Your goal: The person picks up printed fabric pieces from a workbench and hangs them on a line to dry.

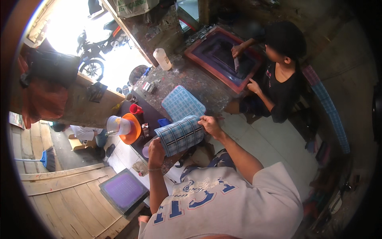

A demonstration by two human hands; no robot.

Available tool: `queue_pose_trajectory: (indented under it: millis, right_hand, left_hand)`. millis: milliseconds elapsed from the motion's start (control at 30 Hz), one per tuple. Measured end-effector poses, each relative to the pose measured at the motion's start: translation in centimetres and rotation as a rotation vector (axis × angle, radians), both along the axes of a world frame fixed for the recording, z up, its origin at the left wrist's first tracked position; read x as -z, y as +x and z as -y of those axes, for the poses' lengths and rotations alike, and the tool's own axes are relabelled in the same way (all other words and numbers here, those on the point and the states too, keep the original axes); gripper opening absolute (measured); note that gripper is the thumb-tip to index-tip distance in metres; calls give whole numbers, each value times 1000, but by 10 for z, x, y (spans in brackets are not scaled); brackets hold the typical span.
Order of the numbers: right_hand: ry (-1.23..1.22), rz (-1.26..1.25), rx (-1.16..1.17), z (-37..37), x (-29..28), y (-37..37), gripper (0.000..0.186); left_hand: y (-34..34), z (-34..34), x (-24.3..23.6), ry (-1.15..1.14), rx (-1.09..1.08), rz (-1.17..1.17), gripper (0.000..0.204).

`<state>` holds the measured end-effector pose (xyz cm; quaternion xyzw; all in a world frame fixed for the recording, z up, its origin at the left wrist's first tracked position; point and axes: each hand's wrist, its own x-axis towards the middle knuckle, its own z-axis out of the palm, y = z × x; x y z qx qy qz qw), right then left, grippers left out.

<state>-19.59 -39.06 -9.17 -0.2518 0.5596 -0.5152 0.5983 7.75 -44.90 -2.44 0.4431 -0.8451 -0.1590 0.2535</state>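
My left hand [156, 149] grips the left end of a curved blue plaid piece with dark stripes [179, 135], and my right hand [209, 125] pinches its upper right corner. The piece is held up over the table's front part. Just behind it, a light blue checked piece with rounded corners [183, 99] lies flat on the paint-stained table [151, 103]. Left of my hands are an orange dish [131, 137] with a translucent container [118, 126], a red cup [135, 109] and a blue object [162, 122].
A co-worker in black [278, 95] works at a red-framed screen [195, 49] at upper right. A white bottle [162, 59] stands on the table. Another person [83, 133] crouches at left, near a broom [47, 159]. A purple screen [122, 190] lies lower left; a motorbike [92, 68] is outside.
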Motion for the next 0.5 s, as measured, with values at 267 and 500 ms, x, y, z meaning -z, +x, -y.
queue_pose_trajectory:
  millis: [267,500]
  right_hand:
    - [-46,69,78,18,23,-20,18]
    - [109,-260,-203,-1,99,-54,17]
  left_hand:
    - [29,7,37,9,-109,183,23]
    - [15,-13,12,173,-312,-224,11]
